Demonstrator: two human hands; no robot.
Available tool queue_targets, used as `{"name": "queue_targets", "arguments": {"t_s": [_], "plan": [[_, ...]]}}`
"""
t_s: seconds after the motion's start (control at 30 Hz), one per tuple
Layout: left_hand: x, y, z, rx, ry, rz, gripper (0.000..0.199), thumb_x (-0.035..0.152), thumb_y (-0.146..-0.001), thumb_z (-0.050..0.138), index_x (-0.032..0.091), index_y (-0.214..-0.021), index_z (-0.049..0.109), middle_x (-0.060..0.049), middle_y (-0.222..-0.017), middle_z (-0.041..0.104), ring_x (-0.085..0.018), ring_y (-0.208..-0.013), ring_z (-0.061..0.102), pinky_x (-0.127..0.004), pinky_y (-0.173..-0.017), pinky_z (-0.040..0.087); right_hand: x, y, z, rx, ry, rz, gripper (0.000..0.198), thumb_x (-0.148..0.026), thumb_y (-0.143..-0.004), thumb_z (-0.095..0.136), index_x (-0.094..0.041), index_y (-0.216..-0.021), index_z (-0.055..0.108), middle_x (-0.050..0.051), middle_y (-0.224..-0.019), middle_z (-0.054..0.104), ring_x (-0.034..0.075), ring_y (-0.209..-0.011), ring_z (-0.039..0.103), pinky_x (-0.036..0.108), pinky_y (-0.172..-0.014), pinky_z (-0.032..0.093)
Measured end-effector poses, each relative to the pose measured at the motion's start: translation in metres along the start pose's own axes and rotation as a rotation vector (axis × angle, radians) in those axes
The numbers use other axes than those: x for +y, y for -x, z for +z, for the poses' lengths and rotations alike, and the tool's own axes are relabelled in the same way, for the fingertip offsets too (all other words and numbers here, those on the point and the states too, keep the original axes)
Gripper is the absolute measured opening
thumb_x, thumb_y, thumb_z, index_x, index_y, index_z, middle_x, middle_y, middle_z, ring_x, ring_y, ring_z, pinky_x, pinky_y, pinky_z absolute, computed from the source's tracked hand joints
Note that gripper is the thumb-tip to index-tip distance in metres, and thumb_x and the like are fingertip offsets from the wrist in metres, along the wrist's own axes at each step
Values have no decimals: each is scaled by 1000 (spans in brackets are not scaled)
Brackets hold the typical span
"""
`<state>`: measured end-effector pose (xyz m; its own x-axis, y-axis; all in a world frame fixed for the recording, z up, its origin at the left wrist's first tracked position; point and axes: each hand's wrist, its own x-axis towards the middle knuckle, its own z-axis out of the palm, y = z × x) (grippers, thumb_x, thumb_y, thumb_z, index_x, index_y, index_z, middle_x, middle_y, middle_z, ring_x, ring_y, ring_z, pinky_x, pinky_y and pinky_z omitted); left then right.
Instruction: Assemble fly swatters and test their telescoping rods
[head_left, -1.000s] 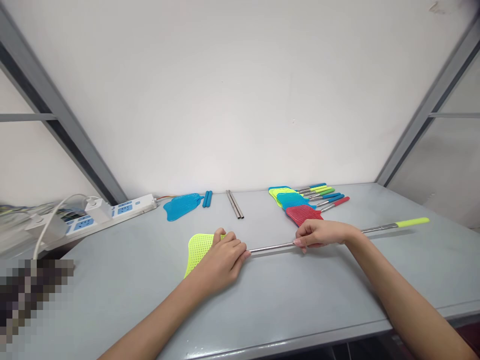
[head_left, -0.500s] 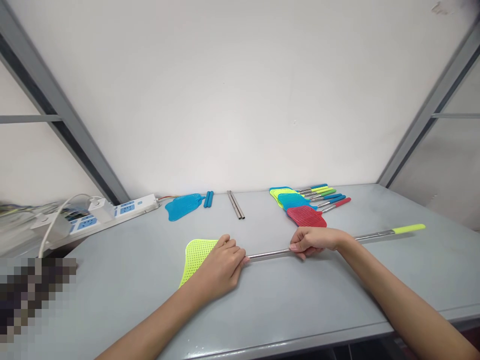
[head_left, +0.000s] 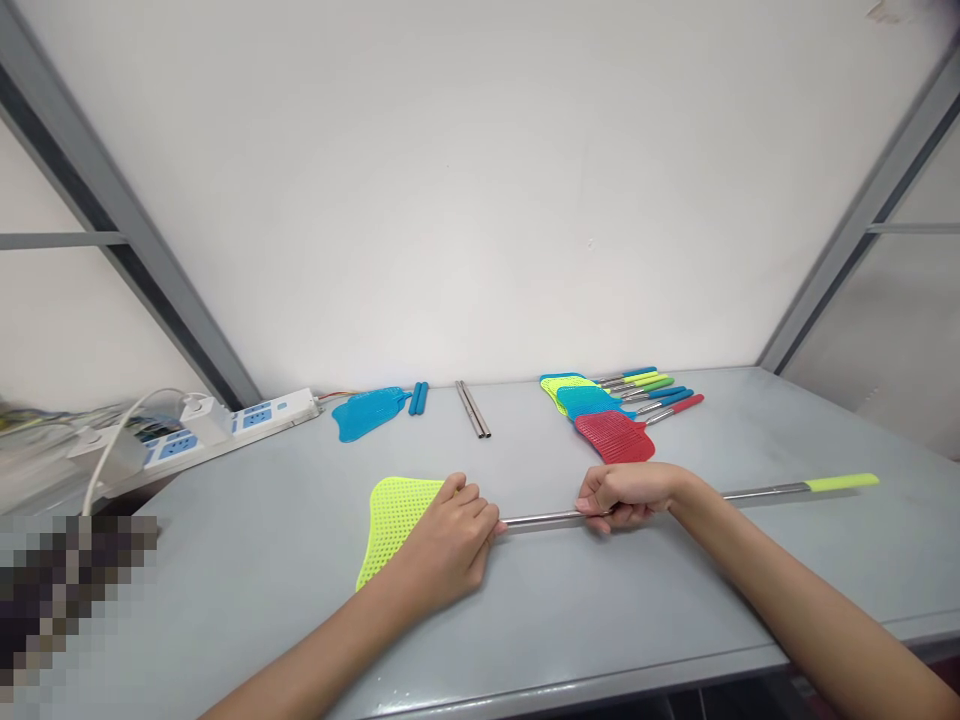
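A yellow-green fly swatter (head_left: 394,520) with a long metal telescopic rod and a yellow-green grip lies crosswise in front of me, just over the table. My left hand (head_left: 457,535) is closed round the swatter where its perforated head meets the rod, hiding that joint. Farther right along the rod, my right hand (head_left: 626,495) pinches the metal with thumb and fingers. The rod runs on behind my right wrist to the grip (head_left: 844,483) at the far right. A red fly swatter (head_left: 615,438) lies just beyond my right hand.
Several swatters in blue, yellow and green (head_left: 585,400) overlap at the back right. Two metal rods (head_left: 472,410) lie at the back middle, left of them two blue grips (head_left: 418,398) and a blue swatter head (head_left: 367,413). A power strip (head_left: 255,417) with plugs runs along the left edge.
The yellow-green grip end has shifted right and slightly toward me, so the rod reaches farther right. Both hands have moved only a little and keep hold of the swatter.
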<state>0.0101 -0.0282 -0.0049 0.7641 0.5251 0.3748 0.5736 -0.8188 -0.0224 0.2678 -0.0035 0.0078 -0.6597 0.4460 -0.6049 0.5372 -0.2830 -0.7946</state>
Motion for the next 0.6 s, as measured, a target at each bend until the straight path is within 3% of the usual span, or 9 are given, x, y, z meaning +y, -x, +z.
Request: {"name": "queue_targets", "arguments": {"t_s": [0.13,0.6], "plan": [[3,0,-1,-3,2,12,25,14,-81,34,18,-58,42,0,-54,44,-14,-59,39,-35,-76,31,1,-6,2,-89,-55,34,31,-38,-80,44,-13,-61,48,-10,-38,21,3,-32,12,13,-25,11],[8,-1,3,14,-19,39,23,14,-80,37,18,-59,43,-1,-54,45,-15,-59,40,-36,-74,32,1,-10,7,-144,-81,15,31,-36,-81,43,-13,-61,49,-10,-36,25,3,-29,14,12,-22,14]]}}
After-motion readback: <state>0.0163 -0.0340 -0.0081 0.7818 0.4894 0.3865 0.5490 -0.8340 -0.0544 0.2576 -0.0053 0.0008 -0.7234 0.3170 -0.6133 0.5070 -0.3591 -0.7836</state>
